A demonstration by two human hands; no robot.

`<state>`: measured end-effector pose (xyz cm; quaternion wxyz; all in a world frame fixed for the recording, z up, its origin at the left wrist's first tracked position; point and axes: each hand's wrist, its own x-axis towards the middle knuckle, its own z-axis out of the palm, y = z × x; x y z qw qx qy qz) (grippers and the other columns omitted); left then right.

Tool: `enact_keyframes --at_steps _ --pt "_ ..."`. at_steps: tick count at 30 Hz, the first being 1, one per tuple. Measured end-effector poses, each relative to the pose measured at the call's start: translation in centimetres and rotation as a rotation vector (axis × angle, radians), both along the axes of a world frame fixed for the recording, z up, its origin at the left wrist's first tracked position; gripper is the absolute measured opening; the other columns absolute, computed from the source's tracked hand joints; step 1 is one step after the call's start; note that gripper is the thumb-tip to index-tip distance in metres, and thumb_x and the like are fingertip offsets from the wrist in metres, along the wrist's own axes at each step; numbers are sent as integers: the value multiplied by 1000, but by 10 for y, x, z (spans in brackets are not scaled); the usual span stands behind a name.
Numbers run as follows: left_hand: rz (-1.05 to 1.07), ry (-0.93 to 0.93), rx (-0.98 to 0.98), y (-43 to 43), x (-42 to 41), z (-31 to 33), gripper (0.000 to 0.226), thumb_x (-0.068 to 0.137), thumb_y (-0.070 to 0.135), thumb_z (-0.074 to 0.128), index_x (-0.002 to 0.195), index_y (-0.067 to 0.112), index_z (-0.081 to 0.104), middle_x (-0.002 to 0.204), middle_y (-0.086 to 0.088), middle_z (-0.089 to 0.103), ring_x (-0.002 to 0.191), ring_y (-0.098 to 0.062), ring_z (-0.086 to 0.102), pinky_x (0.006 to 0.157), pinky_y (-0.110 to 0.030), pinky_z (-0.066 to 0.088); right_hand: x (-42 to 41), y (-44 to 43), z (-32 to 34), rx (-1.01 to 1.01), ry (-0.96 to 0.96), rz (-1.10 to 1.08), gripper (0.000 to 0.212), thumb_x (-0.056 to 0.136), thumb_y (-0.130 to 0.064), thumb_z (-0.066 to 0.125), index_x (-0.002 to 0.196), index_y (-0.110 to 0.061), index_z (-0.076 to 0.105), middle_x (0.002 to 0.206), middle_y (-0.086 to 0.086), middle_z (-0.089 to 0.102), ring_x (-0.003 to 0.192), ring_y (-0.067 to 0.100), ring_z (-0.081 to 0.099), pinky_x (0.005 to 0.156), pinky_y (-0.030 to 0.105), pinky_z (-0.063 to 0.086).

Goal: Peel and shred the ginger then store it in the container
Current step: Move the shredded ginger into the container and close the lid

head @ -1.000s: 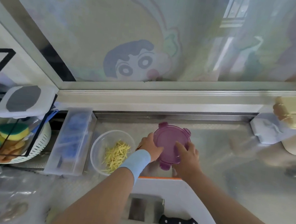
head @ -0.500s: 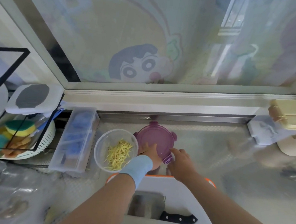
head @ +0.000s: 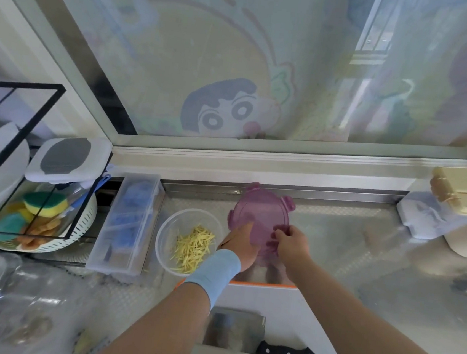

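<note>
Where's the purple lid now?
In head view the purple lid is mid-counter, held by the left hand and right hand, just right of the ginger bowl, beyond the cutting board.

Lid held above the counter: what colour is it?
The lid is translucent purple, seen best in the head view.

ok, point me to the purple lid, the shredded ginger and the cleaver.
purple lid (head: 261, 214): head view, middle of its translucent face.
shredded ginger (head: 193, 247): head view, middle of the yellow pile.
cleaver (head: 234, 331): head view, flat of the blade.
</note>
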<state>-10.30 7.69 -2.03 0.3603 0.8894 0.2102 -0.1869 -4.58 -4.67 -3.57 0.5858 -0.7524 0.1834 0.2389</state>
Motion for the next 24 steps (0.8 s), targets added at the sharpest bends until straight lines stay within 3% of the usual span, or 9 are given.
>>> enact_keyframes --at_steps 3,6,9,11,14,16,20,24 --pt "92 -316 20 16 2 23 49 97 19 43 146 24 37 149 0 38 137 -20 33 113 -31 26 5 -6 28 119 -113 -118 21 98 2 44 96 -9 62 78 8 61 55 19 54 47 25 39" --pt "244 -533 68 38 -4 46 48 98 24 41 146 22 37 149 1 36 136 -19 31 115 -38 26 3 -7 48 221 -151 -130 28 95 7 42 108 -8 61 72 7 58 49 18 42 43 25 33" --pt "400 -396 -78 67 -23 61 47 98 34 45 144 31 38 127 9 49 113 -12 47 101 -33 39 -8 9 56 234 -154 -23 45 87 12 42 115 -19 61 66 7 57 44 16 38 40 21 30" --pt "413 -278 -21 86 -41 62 28 98 34 45 121 32 59 105 8 61 86 -14 55 79 -28 44 -18 30 52 179 -150 83 46 89 10 44 122 -21 54 69 7 59 48 16 42 43 24 34" --pt "480 -173 93 115 -69 54 24 97 30 43 94 26 67 88 0 66 67 -14 53 56 -24 38 -34 66 35 39 -169 241 32 96 -5 52 127 -12 53 90 9 64 68 21 58 62 36 53" --pt "507 -100 160 129 -86 46 24 96 28 44 89 25 66 83 0 64 70 -18 54 55 -25 38 -40 86 25 -72 -226 339 34 98 -14 53 132 -12 57 104 11 66 85 28 64 80 43 56" --pt "528 -49 274 144 -104 29 29 98 37 46 86 21 68 85 0 67 76 -23 58 66 -30 46 -44 109 14 -260 -263 517 39 101 -16 49 138 -21 56 126 13 47 91 27 57 88 31 48" --pt "533 27 311 145 -98 22 29 98 35 48 94 15 68 91 -6 68 80 -25 62 68 -30 49 -38 118 4 -398 -236 586 42 102 -19 43 143 -25 51 131 11 37 117 32 51 105 36 42"
